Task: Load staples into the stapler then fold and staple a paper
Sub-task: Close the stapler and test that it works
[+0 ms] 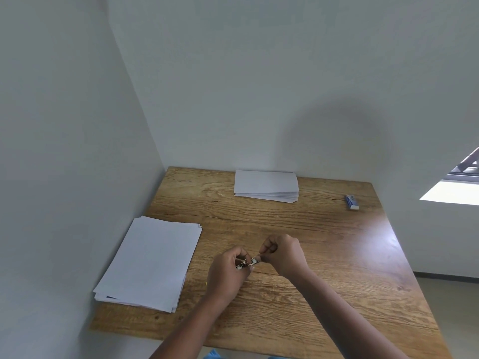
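A small metal stapler is held above the middle of the wooden table. My left hand is closed around its body, which is mostly hidden by the fingers. My right hand pinches the stapler's right end between thumb and fingers; a short silvery piece shows there, and I cannot tell whether it is a staple strip or part of the stapler. A stack of flat white paper lies at the left. A pile of folded white papers lies at the back.
A small blue and white staple box sits near the back right edge. Walls close off the table's left and back sides. A sunlit window ledge is at the far right.
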